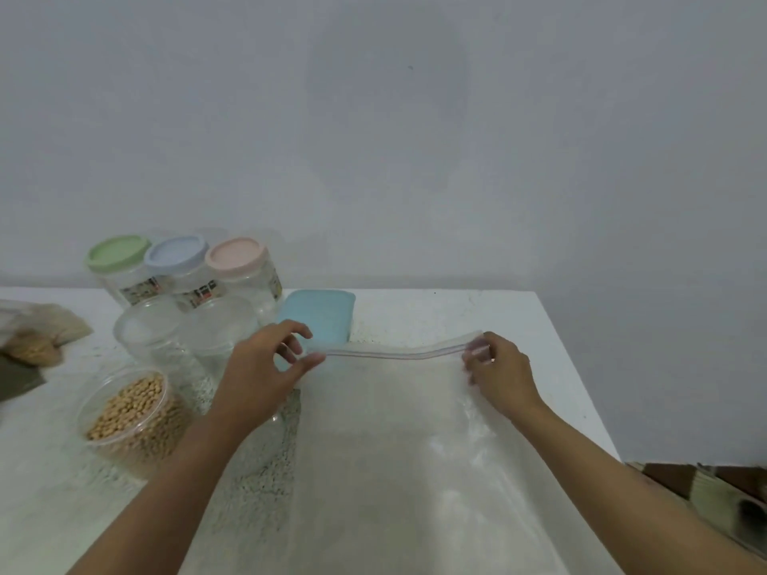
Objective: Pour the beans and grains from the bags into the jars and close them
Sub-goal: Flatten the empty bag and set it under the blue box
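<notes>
— Plastic zip bag (394, 429), right of the bean jar (128, 412): which step?
— Opening, I'd judge. Left hand (265, 375) and right hand (502, 371) each pinch a zip-strip end, grip narrow. Next: part the seal, then tip toward the empty jar (224, 325) behind the bean jar.

Clear glossy plastic bag (398, 429), clear plastic jars (133, 417), matt speckled table (477, 313).

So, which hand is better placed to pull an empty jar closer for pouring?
Left. The left hand pinches the zip bag at its left corner, right beside the open empty jars; the right hand holds the far corner, away from them.
</notes>
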Motion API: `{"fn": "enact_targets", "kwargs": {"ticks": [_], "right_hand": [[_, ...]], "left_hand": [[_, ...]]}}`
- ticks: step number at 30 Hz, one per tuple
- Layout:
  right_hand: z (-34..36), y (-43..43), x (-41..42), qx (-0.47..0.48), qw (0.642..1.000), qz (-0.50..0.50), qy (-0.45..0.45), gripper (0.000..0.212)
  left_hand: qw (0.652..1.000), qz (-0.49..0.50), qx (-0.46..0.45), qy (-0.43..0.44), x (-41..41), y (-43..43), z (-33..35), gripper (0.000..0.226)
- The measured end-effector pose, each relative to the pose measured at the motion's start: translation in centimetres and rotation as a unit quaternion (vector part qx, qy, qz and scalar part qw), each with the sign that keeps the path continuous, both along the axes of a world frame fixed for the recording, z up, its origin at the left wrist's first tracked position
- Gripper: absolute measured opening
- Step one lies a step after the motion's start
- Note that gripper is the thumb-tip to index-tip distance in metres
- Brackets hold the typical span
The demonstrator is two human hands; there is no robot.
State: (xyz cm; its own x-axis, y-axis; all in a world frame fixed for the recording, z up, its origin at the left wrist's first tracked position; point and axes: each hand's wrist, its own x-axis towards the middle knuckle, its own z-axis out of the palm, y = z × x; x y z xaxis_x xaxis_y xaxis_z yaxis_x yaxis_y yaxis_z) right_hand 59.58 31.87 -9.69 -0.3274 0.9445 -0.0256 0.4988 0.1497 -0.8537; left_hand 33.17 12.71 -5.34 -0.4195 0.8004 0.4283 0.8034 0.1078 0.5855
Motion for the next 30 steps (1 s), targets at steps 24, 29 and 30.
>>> {"fn": "enact_targets", "kwargs": {"ticks": [24, 29, 30], "right_hand": [[-6.9, -3.7, -0.1, 0.255, 0.870, 0.300, -0.297, 0.057], [-6.0, -4.5, -1.9, 0.215, 0.882, 0.261, -0.328, 0.056], [-5.7, -4.3, -2.5, 0.207, 0.881, 0.256, -0.340, 0.058]], "left_hand": [[0.974, -0.078, -0.121, 0.177, -3.0, 3.8, -3.4, 0.041], [0.978, -0.107, -0.089, 0.157, -0.9, 5.8, 0.5, 0.043], [0.977, -0.117, -0.090, 0.153, -0.4, 5.9, 0.7, 0.044]]}}
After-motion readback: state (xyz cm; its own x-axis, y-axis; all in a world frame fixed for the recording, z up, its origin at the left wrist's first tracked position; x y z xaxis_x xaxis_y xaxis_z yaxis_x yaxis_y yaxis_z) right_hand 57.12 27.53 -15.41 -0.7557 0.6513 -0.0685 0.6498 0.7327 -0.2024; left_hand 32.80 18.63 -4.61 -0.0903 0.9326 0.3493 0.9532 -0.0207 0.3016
